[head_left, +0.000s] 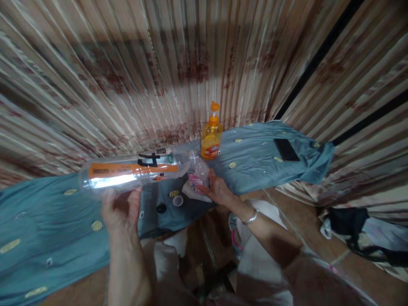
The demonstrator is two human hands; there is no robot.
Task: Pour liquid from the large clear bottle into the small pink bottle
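Note:
My left hand [123,206] grips a large clear plastic bottle [134,170] with an orange and silver label. The bottle lies nearly level, its neck pointing right. That neck meets the top of a smaller clear bottle [198,174] with a pink label; whether liquid passes between them I cannot tell. My right hand [216,189] is closed around the smaller bottle, which stands tilted over the cloth. Just below lie a black cap [161,208] and a small whitish cap [177,201].
An orange pump bottle [211,140] stands behind the smaller bottle. A dark phone [286,150] lies on the right of the teal cloth [248,165]. Pleated curtains [191,63] hang behind. Dark and pale fabric [366,233] is on the floor at right.

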